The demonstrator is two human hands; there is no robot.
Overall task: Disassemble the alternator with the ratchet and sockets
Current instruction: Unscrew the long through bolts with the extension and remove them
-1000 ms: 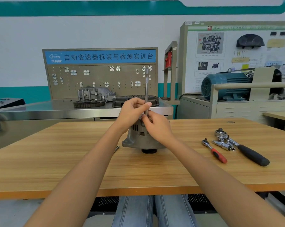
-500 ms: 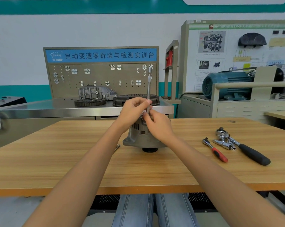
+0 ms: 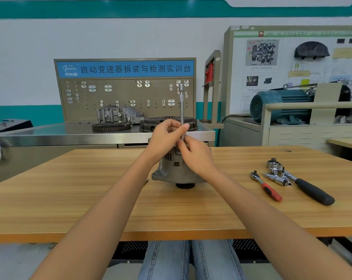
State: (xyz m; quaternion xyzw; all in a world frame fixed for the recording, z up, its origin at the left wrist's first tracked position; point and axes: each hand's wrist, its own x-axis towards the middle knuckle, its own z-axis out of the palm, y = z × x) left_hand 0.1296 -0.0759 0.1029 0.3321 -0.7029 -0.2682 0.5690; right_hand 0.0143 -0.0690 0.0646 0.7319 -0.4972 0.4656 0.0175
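A grey alternator [image 3: 171,172] stands on the wooden table [image 3: 90,199], pulley down. A long thin extension bar [image 3: 181,106] rises upright from its top. My left hand [image 3: 165,141] pinches the bar's lower part between thumb and fingers. My right hand [image 3: 195,154] sits just below it on the alternator's top, its fingers curled round the bar's base; the socket end is hidden by both hands. A small red-handled ratchet [image 3: 267,186] and a large black-handled ratchet [image 3: 304,184] lie to the right.
Chrome sockets [image 3: 276,177] lie between the two ratchets. Behind the table stands a steel bench [image 3: 60,134] with a pegboard, a gear ring and cast parts. A teal motor [image 3: 282,106] sits at the back right.
The hands stay on the bar above the alternator; the left fingers have shifted slightly round the bar. The alternator has not moved.
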